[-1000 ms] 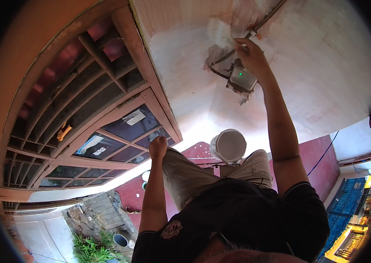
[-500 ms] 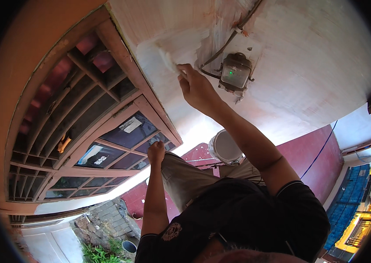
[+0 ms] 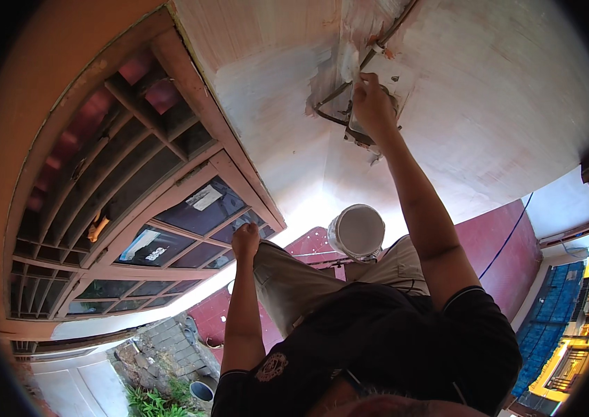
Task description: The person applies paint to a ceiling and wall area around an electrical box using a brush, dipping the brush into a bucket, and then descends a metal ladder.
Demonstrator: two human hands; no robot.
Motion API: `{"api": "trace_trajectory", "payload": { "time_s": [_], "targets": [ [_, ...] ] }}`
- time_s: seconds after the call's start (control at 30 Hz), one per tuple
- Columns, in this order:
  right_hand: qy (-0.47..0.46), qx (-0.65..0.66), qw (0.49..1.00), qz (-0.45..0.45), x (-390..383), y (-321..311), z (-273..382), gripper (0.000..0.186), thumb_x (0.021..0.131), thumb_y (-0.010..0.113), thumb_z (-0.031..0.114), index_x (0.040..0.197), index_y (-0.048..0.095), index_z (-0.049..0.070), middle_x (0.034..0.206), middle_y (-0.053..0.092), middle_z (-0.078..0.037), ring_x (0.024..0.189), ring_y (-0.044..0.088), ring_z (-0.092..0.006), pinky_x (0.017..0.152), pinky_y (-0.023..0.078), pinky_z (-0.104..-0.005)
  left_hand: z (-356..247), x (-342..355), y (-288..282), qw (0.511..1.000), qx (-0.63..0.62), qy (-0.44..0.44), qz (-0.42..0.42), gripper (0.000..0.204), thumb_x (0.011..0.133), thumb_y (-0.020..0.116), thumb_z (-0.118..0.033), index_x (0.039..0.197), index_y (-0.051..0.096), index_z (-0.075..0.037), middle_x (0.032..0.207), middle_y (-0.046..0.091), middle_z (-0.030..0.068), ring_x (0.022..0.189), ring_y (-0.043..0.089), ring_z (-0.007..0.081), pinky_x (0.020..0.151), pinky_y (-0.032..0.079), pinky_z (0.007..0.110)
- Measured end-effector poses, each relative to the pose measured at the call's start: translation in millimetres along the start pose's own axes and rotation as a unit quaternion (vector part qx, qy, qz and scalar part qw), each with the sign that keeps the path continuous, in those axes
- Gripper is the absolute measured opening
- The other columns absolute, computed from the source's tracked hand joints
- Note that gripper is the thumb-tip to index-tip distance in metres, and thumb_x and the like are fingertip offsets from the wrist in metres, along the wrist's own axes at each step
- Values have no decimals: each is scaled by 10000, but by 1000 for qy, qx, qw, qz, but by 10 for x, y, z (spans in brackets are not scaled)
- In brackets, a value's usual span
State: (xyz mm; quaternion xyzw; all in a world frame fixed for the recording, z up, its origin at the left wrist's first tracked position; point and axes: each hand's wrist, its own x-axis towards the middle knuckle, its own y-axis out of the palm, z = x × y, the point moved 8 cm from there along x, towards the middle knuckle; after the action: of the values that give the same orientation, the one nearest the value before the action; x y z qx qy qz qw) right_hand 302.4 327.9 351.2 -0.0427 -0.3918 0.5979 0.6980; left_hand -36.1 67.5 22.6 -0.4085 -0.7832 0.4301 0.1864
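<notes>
My right hand (image 3: 372, 103) is raised to the wall and closed around a paintbrush (image 3: 350, 64), whose pale bristles meet the streaky white-painted wall (image 3: 273, 90) beside a dark cable (image 3: 393, 29). Behind that hand, an electric meter (image 3: 358, 128) on the wall is largely hidden. My left hand (image 3: 246, 240) is a closed fist by the lower corner of the window frame (image 3: 267, 198); what it grips, if anything, does not show. Below the meter, between my legs and the wall, stands a white bucket (image 3: 360, 231).
A brown-framed window with small panes (image 3: 204, 201) and slatted vents (image 3: 110, 149) fills the left. Red floor (image 3: 308, 243) lies below. A blue cord (image 3: 506, 240) hangs at the right. Lower left are paving stones (image 3: 166, 347), green plants (image 3: 159, 402) and a small bucket (image 3: 201, 390).
My right hand has moved right with the paintbrush, from bare wall near the window to the cable, now covering much of the meter. The left hand stays nearly in place.
</notes>
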Motion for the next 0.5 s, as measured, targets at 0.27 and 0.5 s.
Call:
{"api": "trace_trajectory", "payload": {
  "time_s": [0.27, 0.5],
  "targets": [
    [-117, 133, 984, 36, -693, 628, 475, 300, 981, 549, 136, 1240, 467, 8, 1027, 639, -336, 957, 628, -516, 808, 516, -522, -103, -2, 38, 1000, 0, 9, 5, 432, 940, 509, -412, 863, 708, -37, 901, 698, 230, 878, 655, 458, 783, 514, 517],
    [-25, 86, 996, -7, -389, 309, 146, 281, 988, 536, 125, 1245, 479, 26, 992, 651, -327, 953, 635, -515, 789, 508, -539, -87, -34, -8, 1000, -4, -4, 4, 428, 944, 506, -406, 863, 708, -37, 896, 701, 223, 869, 662, 450, 783, 517, 518]
  ]
}}
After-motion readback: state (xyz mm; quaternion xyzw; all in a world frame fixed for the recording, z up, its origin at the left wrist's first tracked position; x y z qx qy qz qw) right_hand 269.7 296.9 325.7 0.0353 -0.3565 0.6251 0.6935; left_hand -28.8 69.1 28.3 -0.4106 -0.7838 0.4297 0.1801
